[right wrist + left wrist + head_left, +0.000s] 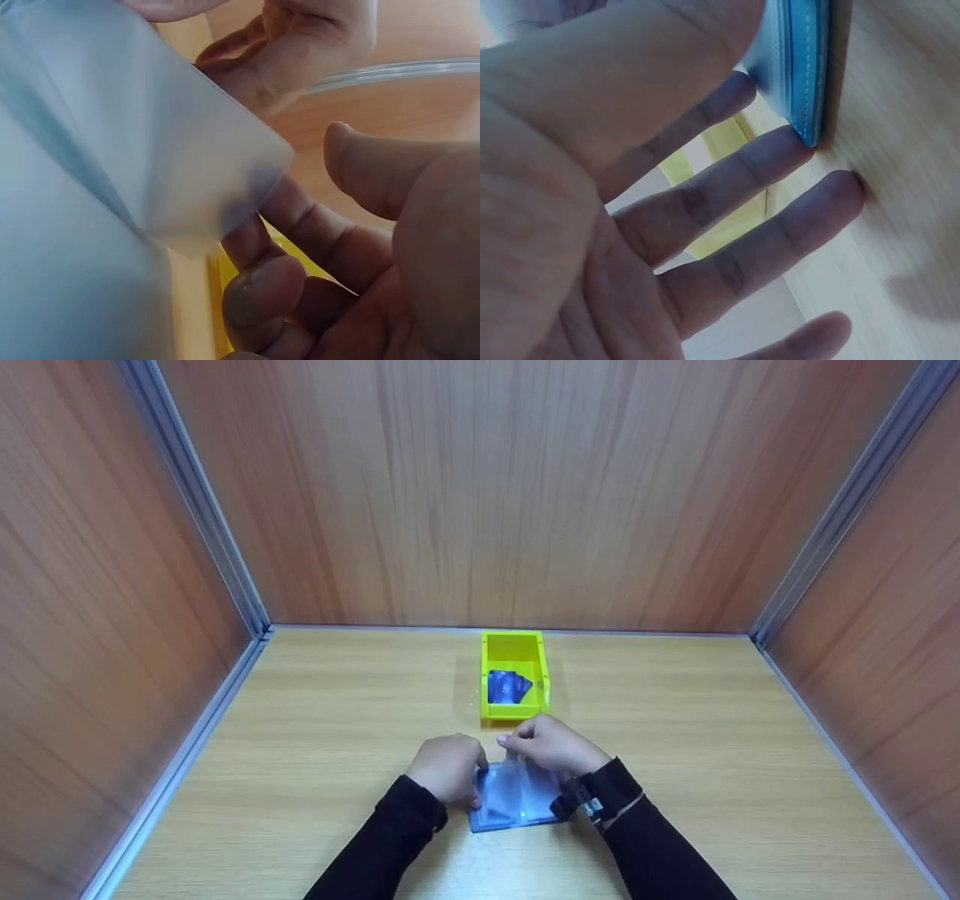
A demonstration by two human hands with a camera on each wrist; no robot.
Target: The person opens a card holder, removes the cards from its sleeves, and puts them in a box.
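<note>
Looking from your head, your left hand (446, 765) rests on the left edge of a blue card album (517, 802) lying near you on the wooden table (712, 750), while your right hand (551, 744) pinches its translucent sleeve (517, 772) at the far edge. Beyond stands a yellow bin (514, 675) holding blue cards (508, 687).

At your left wrist, straight fingers (765, 161) touch the album's stitched edge.

At your right wrist, curled fingers (262, 289) grip the sleeve.

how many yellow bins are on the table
1. The yellow bin stands at the back middle of the table, just beyond both hands, with dark blue cards lying inside it. No other bin shows.
</note>
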